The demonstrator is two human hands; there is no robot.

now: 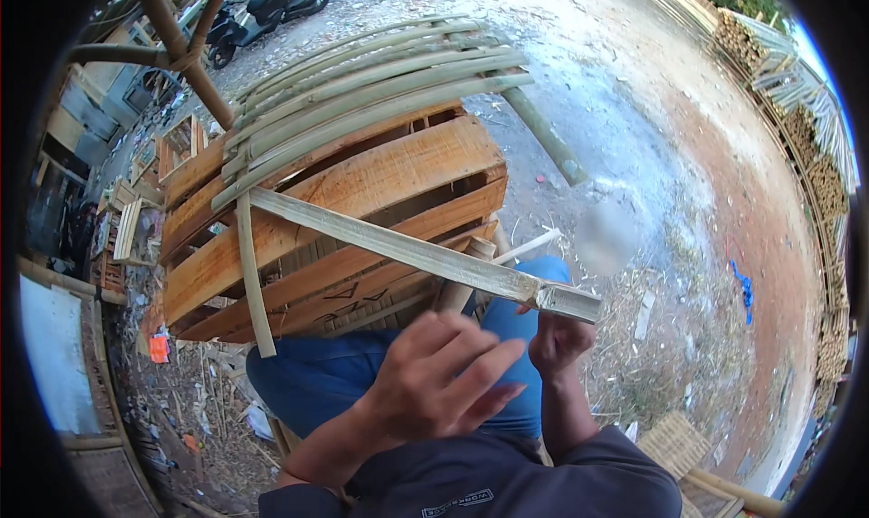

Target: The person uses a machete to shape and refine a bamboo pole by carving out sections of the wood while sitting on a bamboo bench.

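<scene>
A split bamboo strip [389, 244], pale on its inner side, slants across a wooden slatted crate. My right hand [561, 342] grips it from below, near its notched end by my knee. In front of my lap, my left hand [444, 378] is raised with its fingers loosely bent and apart, nothing visible in them. Motion blurs its fingertips a little. The wooden crate [398, 170] carries a row of green-grey bamboo slats [380, 84] on its far side. Just beyond my left hand, a short round bamboo or wooden piece [460, 278] shows partly behind the strip.
A thin bamboo strip [249, 274] hangs over the crate's near left side. Bamboo poles [167, 38] rise at the upper left, with a parked motorcycle [267, 16] behind. Bundled bamboo [801, 147] lines the right. A blue scrap [744, 292] lies on the littered ground.
</scene>
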